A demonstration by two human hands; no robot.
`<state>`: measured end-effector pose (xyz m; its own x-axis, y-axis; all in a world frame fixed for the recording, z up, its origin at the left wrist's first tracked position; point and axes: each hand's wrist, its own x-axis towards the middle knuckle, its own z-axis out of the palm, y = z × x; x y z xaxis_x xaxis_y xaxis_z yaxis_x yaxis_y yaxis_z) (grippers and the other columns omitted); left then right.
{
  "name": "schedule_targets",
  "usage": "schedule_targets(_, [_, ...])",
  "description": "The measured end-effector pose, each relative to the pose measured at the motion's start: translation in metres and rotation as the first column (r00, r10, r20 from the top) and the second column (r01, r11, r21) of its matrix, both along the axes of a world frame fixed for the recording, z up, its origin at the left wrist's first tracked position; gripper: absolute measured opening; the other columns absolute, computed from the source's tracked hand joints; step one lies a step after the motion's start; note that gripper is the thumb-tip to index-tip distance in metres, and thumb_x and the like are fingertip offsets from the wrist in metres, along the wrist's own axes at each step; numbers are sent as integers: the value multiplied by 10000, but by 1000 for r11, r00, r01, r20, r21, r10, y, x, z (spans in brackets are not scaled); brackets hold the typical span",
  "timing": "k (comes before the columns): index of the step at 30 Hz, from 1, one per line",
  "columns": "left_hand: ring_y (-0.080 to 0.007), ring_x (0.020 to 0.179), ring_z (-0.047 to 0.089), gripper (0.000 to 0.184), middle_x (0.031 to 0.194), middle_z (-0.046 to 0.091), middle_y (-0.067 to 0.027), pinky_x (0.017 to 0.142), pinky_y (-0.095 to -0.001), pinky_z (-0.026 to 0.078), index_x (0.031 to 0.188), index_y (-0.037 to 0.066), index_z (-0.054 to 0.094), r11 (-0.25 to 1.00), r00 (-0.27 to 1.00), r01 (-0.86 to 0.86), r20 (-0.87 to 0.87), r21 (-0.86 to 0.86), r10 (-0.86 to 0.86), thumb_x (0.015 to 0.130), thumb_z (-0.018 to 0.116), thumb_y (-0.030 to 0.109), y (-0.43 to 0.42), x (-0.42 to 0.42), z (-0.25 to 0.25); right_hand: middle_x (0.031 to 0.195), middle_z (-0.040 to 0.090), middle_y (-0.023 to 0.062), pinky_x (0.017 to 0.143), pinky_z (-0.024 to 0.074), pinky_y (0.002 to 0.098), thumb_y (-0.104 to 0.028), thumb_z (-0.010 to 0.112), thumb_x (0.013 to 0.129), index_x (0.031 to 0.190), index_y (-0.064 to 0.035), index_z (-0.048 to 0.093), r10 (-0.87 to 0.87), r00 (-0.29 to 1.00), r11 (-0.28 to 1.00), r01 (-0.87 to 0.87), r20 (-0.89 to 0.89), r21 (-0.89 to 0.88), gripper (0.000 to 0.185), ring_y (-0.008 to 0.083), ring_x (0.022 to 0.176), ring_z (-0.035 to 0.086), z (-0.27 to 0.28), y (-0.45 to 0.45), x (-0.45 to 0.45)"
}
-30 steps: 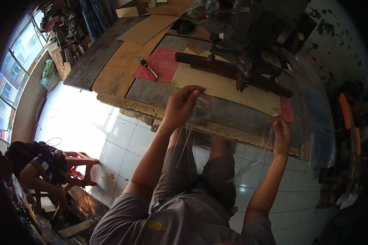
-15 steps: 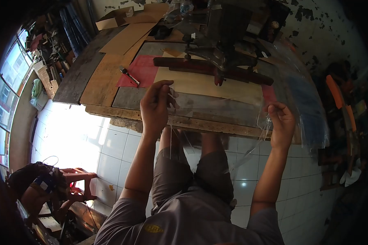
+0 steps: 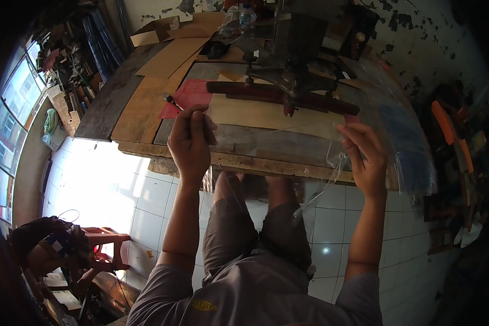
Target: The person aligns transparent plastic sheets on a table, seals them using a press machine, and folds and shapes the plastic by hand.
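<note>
A thin clear plastic sheet [image 3: 277,145] hangs between my two hands, over the table's front edge and above my thighs. My left hand [image 3: 190,145] is closed on its left side, thumb against the curled fingers. At the other side my right hand [image 3: 367,157] grips the plastic lightly, the fingers bent and partly hidden by glare. Beyond the sheet, a long dark red pressing bar [image 3: 282,100] of a machine sits over a cream strip [image 3: 266,114]. A small black-and-white tool [image 3: 171,101], kind unclear, lies on a red sheet [image 3: 193,92] behind my left hand.
Brown cardboard [image 3: 171,57] lies on the worktable [image 3: 106,98] at the left back. Stacked clear plastic sheets [image 3: 413,157] hang over its right end. A red stool [image 3: 106,244] stands at lower left. A plastic bottle [image 3: 247,15] stands at the back.
My left hand has moved left and slightly down. The right hand has shifted slightly left and its fingers have straightened somewhat. The plastic is spread wider between them.
</note>
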<state>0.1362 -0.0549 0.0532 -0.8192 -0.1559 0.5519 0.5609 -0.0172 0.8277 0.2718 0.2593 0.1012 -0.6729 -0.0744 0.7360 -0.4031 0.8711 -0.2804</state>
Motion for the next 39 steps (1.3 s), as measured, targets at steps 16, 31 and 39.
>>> schedule_targets(16, [-46,528,571,185,732,673,-17,504,-229,447,1148,2,723,983,998,-57,-28,-172,53,1072,569,70,-9,-5,-2,920,762,67,816,566,291,-57,769,923,900,-24,725,423,876,793,-236,229,-561,60,151,875,733,7,20,-2])
schedule_targets(31, [-15,540,528,250,757,657,1,486,-211,421,1183,2,705,990,999,15,53,-137,-8,1119,517,154,-5,12,1,877,763,71,781,567,269,-165,726,1009,993,-5,716,233,939,825,-53,253,-562,161,147,856,751,19,9,8])
schedule_targets(39, [-15,537,499,249,761,644,8,494,-209,400,1185,16,694,993,997,54,68,-102,-48,1128,500,161,-1,12,-6,897,774,77,772,554,255,-167,726,1007,995,5,719,204,934,849,-19,294,-529,172,107,824,708,22,10,10])
